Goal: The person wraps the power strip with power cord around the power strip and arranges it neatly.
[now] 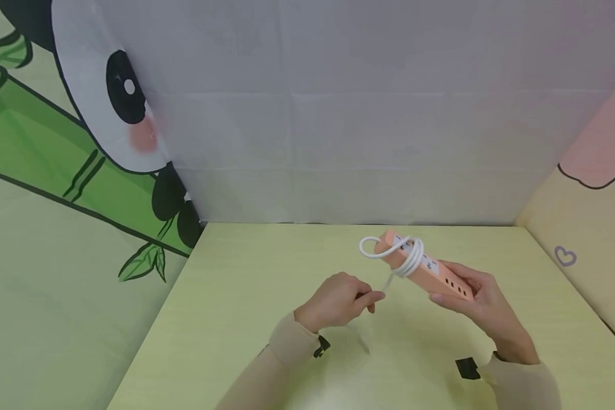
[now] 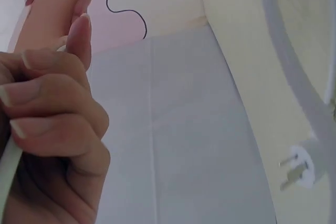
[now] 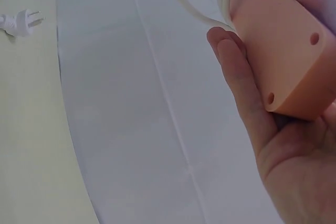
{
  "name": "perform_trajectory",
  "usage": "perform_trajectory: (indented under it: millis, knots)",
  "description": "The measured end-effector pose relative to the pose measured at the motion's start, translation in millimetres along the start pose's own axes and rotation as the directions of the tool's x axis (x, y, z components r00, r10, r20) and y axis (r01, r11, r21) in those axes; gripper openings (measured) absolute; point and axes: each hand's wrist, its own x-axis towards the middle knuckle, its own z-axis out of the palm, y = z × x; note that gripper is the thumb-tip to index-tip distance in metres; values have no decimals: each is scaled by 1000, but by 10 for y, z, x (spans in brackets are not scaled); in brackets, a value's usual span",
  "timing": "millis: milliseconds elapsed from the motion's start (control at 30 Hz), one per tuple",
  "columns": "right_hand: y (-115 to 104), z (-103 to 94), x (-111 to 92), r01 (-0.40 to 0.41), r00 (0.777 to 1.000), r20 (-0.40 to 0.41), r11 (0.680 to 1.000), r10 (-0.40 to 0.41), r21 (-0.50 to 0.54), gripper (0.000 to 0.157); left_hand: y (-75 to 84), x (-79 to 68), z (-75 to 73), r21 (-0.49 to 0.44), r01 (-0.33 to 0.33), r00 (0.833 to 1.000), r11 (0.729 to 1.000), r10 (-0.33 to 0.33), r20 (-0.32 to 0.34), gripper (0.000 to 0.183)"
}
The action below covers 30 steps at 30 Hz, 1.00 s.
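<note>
A peach-pink power strip (image 1: 431, 280) is held up above the table, tilted, with sockets and several small ports along it. White cord (image 1: 413, 259) is wound round its far part in several turns. My right hand (image 1: 484, 299) grips the near end, thumb on one side and fingers on the other. Lower and to the left, my left hand (image 1: 340, 302) holds a length of the cord, its fingers curled round it in the left wrist view. The white plug (image 2: 311, 165) on the cord's end shows its metal prongs in that view, and in the right wrist view the plug (image 3: 22, 23) appears far left.
The pale yellow table (image 1: 225, 307) spreads below both hands. A grey-white cloth backdrop (image 1: 328, 142) rises behind its far edge. Printed side cloths stand at the left (image 1: 41, 296) and right (image 1: 589, 256). Beige sleeves with black patches cover both wrists.
</note>
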Motion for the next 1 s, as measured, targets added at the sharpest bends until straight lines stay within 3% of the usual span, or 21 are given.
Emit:
perform_trajectory:
  millis: [100, 200, 400, 633, 800, 1000]
  knots:
    - [12, 42, -3, 9, 1000, 1, 1000, -9, 13, 53, 35, -9, 91, 16, -22, 1000, 1000, 21, 17, 40]
    - [15, 79, -10, 4, 1000, 3, 1000, -4, 12, 53, 54, -15, 158, 28, -3, 1000, 1000, 3, 22, 40]
    - [-12, 134, -22, -22, 1000, -11, 1000, 23, 8, 52, 89, -40, 196, 32, 3, 1000, 999, -3, 16, 42]
    - [-2, 170, -12, -86, 995, -41, 996, 86, 4, 51, 123, -169, 90, -14, -2, 998, 1000, 1, -64, 42]
    - [7, 180, 10, -85, 995, -57, 995, 82, -47, 51, 169, -247, -16, -17, -15, 988, 1000, 12, -151, 39]
    - [-1, 169, 19, -88, 994, -72, 991, 80, -105, 53, 215, -281, -68, -6, 4, 981, 1000, -5, -193, 40]
